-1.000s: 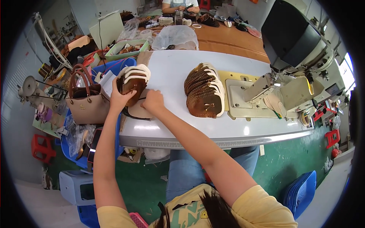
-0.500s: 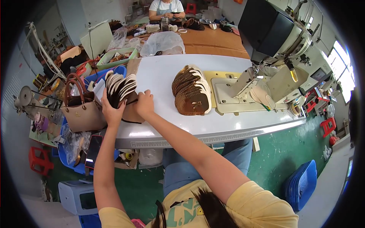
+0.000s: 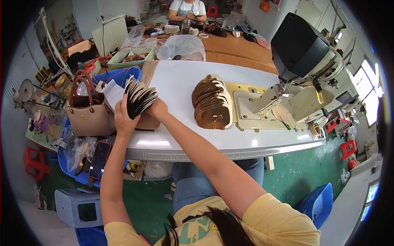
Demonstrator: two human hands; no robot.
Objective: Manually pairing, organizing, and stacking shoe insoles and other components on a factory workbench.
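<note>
At the left end of the white table [image 3: 176, 88], my left hand [image 3: 124, 119] grips a fanned stack of black shoe-upper-like pieces with off-white edges [image 3: 140, 98]. My right hand [image 3: 158, 109] is curled against the lower right side of that stack; its fingertips are hidden, so what they pinch cannot be made out. Beneath both hands lies a brown flat piece [image 3: 148, 122]. Farther right, a second fanned stack of brown pieces with cream edges [image 3: 213, 115] rests beside the sewing machine [image 3: 262, 100], with neither hand touching it.
A beige handbag [image 3: 91, 119] and a phone [image 3: 99, 160] are left of my left arm, by a blue bin [image 3: 65, 158]. Behind are a green tray [image 3: 130, 57], a plastic bag [image 3: 181, 47] and a co-worker [image 3: 188, 12] at a brown table. Blue baskets [image 3: 318, 205] stand on the floor at right.
My right hand has moved from beside the black stack in against its right edge. The left hand still grips the stack, now turned slightly. The whole view has shifted a little.
</note>
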